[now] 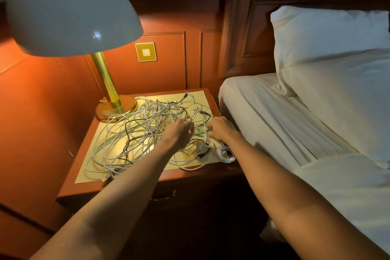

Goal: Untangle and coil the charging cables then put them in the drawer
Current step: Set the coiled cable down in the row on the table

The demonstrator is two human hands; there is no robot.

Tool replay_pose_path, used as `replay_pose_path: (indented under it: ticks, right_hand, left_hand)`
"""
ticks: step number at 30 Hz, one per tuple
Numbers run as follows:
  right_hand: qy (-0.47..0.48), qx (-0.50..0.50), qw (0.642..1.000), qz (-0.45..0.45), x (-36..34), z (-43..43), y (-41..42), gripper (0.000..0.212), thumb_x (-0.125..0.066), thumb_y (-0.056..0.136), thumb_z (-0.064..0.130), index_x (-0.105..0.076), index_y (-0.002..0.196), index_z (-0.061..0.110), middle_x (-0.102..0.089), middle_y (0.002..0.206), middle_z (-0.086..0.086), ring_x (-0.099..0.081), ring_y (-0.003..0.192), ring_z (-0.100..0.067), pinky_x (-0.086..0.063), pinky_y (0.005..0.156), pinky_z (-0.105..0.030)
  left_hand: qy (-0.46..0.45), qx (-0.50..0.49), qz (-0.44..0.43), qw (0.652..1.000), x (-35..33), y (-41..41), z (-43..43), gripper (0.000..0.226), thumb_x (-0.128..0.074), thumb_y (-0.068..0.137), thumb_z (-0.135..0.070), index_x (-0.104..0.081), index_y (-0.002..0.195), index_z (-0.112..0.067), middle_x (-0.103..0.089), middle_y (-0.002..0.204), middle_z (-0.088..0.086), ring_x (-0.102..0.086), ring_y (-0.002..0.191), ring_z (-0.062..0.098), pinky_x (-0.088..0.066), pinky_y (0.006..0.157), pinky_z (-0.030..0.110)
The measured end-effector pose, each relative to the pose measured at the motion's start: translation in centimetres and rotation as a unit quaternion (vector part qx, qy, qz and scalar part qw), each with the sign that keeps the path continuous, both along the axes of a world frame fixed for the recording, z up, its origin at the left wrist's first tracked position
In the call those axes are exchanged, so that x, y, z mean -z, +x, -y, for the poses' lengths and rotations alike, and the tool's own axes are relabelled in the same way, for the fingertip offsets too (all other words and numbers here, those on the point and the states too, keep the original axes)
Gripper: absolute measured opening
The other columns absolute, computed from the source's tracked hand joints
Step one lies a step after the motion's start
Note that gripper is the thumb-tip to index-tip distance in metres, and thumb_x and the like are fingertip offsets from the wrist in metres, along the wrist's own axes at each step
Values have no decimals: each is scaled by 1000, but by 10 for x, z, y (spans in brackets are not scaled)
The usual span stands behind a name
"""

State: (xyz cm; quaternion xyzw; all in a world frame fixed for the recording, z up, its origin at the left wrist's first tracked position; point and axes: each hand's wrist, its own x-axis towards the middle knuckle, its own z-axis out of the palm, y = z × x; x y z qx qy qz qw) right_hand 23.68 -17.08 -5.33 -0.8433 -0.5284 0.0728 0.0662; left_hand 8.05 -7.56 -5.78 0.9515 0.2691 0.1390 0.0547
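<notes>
Lit table lamp (pixel 71 10), dome shade, brass stem, on wooden nightstand (pixel 84 188); orange wood-panelled wall (pixel 168 69) behind, brass switch plate (pixel 146 52); dark headboard (pixel 249 27), bed (pixel 274 116) with white sheets, pillow (pixel 329 36).

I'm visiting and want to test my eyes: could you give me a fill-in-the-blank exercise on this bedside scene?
1. The tangled cables lie on the nightstand beside a lit ____.
2. One white cable at the nightstand's front right corner is already ____.
3. The drawer under the top is ____.
4. The hand nearer the bed is the person's ____ one.
Missing words: lamp, coiled, closed, right.
</notes>
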Motion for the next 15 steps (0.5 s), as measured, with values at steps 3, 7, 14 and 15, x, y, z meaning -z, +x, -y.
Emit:
replay_pose_path:
  ticks: [3,7,14,15]
  right_hand:
    - [6,-27,999,29,2,-1,8,24,-70,91,30,-73,114,24,-56,126,-5,-44,123,-28,-38,108,-47]
    - [-31,-88,987,131,-5,-11,8,17,-60,97,27,-65,111,21,-56,128,-6,-42,125,-30,-27,109,-51]
    - [94,-35,995,18,-69,-22,8,12,-48,104,21,-58,105,17,-68,103,-11,-59,85,-27,-53,77,-40]
    - [129,-26,991,11,-80,-23,8,13,-48,104,20,-60,104,16,-68,101,-8,-58,82,-24,-52,71,-37]
  left_hand:
    - [-14,-16,36,999,3,1,7,29,-60,96,-21,-61,124,-15,-62,118,11,-58,74,15,-43,52,19]
    - [7,-22,-43,999,19,6,18,77,-67,81,-61,-36,143,-26,-44,134,8,-52,108,23,-55,77,37]
    - [-62,-93,82,990,27,-2,8,80,-69,84,-37,-25,150,-28,-44,126,7,-50,100,23,-52,72,35]
    - [-79,-103,104,986,27,-5,6,78,-70,85,-33,-26,149,-27,-45,125,7,-50,96,21,-50,71,33]
